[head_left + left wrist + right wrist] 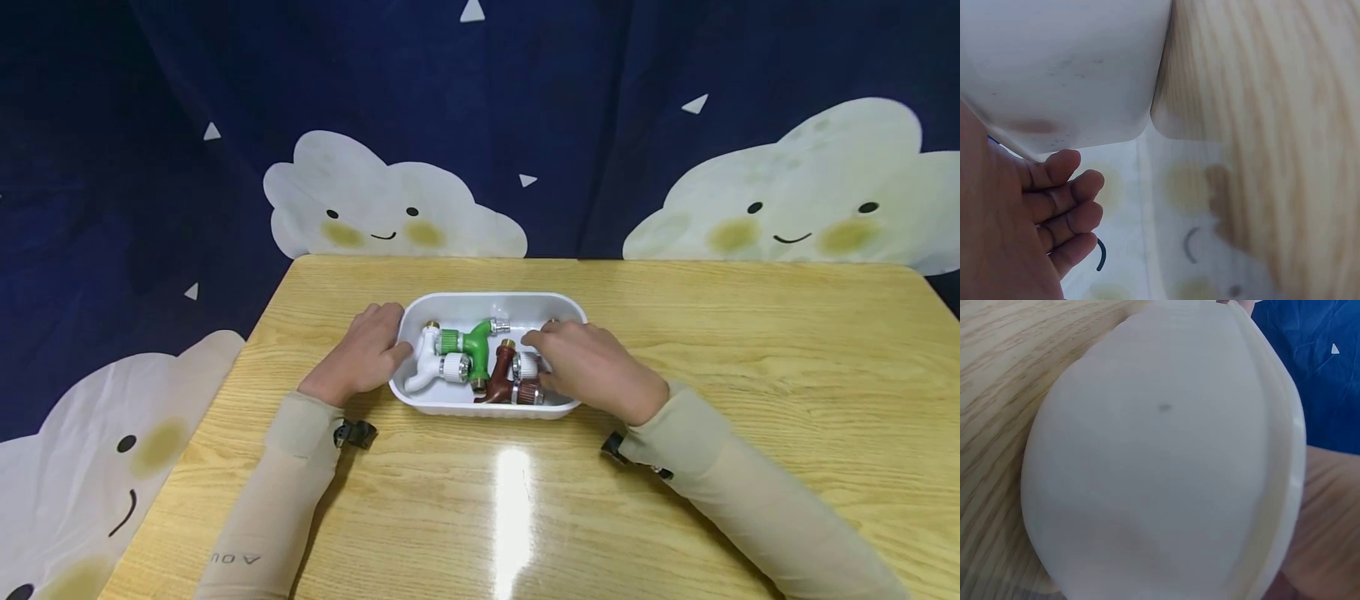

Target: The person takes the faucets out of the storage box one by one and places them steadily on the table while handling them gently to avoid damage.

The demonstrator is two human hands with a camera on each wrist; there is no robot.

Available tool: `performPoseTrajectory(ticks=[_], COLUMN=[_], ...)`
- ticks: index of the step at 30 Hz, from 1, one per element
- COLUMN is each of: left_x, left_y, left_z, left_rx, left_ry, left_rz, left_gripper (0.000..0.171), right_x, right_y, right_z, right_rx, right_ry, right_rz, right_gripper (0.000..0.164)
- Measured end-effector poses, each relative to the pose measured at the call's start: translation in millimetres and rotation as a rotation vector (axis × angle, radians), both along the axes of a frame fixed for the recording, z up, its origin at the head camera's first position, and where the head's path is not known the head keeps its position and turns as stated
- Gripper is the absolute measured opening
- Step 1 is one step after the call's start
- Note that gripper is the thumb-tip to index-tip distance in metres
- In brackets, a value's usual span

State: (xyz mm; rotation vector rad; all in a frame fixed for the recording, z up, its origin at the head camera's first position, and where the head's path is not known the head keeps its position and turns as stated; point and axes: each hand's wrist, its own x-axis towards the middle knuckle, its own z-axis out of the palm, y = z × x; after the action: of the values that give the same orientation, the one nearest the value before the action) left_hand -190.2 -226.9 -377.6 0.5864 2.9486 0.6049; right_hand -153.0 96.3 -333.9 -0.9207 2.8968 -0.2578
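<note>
A white plastic tub [491,410] stands on the table with several taps in it. My left hand [363,350] holds the tub's left end, thumb over the rim and fingers outside; the left wrist view shows those fingers [1075,206] loosely curled beside the wall. Inside lie a white tap [427,358], a green tap [477,348] and a dark red tap [501,375]. Over the right end reaches my right hand [596,367], fingers down around a white-knobbed tap [527,365]. The hand hides most of that tap, so its grip is unclear.
The wooden table [750,400] extends around the tub, farthest to the right. Behind it hangs a dark blue cloth [570,100] with white smiling clouds. Light glares on the table [513,508] in front of the tub. Each wrist carries a small black camera mount [355,433].
</note>
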Motion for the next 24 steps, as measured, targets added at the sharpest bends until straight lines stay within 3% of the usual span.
performPoseTrajectory(ticks=[24], left_x=[-0.4], left_y=[1], left_z=[0.1], left_rx=[-0.009], left_ry=[-0.005], left_rz=[0.006], left_gripper=[0.025], right_x=[1.1], right_y=[-9], right_z=[-11.1], right_rx=[0.093], right_ry=[0.095], right_rz=[-0.018], right_gripper=[0.014])
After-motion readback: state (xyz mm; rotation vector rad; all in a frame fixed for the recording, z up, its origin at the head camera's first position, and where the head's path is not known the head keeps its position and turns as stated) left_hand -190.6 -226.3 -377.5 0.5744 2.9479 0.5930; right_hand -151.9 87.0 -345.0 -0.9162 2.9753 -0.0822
